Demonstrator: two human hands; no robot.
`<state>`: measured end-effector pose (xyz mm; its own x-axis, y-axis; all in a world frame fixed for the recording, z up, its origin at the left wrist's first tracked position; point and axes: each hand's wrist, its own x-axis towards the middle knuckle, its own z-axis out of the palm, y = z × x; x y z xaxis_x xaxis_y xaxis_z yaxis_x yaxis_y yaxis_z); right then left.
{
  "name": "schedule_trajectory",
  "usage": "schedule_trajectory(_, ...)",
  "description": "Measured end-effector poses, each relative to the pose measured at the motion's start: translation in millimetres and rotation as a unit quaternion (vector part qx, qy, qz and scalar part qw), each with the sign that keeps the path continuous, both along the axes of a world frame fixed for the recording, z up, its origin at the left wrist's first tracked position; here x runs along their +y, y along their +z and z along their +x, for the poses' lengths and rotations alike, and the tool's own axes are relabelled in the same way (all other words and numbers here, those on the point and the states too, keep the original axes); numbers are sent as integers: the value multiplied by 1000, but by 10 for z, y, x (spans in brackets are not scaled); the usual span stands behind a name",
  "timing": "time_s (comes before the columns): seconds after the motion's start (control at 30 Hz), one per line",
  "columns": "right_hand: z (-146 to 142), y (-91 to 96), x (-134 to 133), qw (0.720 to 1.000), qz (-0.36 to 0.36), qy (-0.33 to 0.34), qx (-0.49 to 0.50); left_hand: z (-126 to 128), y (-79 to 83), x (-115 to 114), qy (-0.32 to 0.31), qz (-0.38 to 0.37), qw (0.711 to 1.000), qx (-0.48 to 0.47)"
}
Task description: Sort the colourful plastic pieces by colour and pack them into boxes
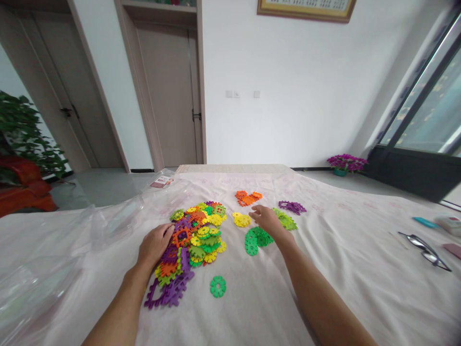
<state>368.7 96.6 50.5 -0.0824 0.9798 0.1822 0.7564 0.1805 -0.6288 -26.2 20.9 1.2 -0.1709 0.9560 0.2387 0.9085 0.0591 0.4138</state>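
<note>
A mixed pile of plastic snowflake building pieces (201, 235) in purple, orange, yellow and green lies left of centre on the cloth. My left hand (155, 244) rests against the pile's left side, its fingers loosely bent over the edge pieces. Above the cloth, my right hand (267, 219) has its fingers apart, just right of a small group of yellow pieces (241, 220); I see nothing held in it. Around it lie orange pieces (248, 197), purple pieces (292, 207), light green pieces (287, 220) and green pieces (258, 240). One green disc (218, 286) lies alone nearer me.
Clear plastic packaging (111, 221) spreads over the left side of the cloth-covered table (259, 298). Eyeglasses (425, 252), a blue item (425, 222) and a white box (449, 224) lie at the right. Beyond are doors, a white wall and a pot of purple flowers (346, 163).
</note>
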Motion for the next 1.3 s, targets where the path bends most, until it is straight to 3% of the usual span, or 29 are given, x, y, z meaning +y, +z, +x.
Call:
schedule_trajectory(0.1, -150, -58, -51, 997, 58, 27, -50, 1, -3, 6, -1, 5, 1000, -3)
schedule_trajectory(0.33, -673, -120, -374, 959, 132, 242, -68, -12, -14, 15, -5, 0, 1000, -10)
schedule_trajectory(0.43, -784, -155, -434, 950, 150, 259, -83, -13, -15, 9, -7, 5, 1000, -5)
schedule_trajectory(0.67, -855, -210, -420, 955, 173, 230, -68, -14, -23, 13, -11, 8, 1000, -4)
schedule_trajectory(0.77, -789, -154, -368, 972, 134, 193, -26, -14, -17, 16, -6, 2, 1000, -5)
schedule_trajectory(0.9, -534, 21, -234, 988, 30, 151, 17, -15, -8, 15, -4, -2, 1000, -5)
schedule_trajectory(1.13, 137, 312, -170, 962, -185, 199, -11, -17, -31, 15, -6, 5, 1000, -3)
schedule_trajectory(1.2, 211, 368, -202, 961, -186, 196, -57, -19, -34, 18, -6, 5, 1000, -3)
schedule_trajectory(1.3, 106, 383, -245, 973, -107, 184, -90, -15, -23, 16, -5, -1, 1000, -2)
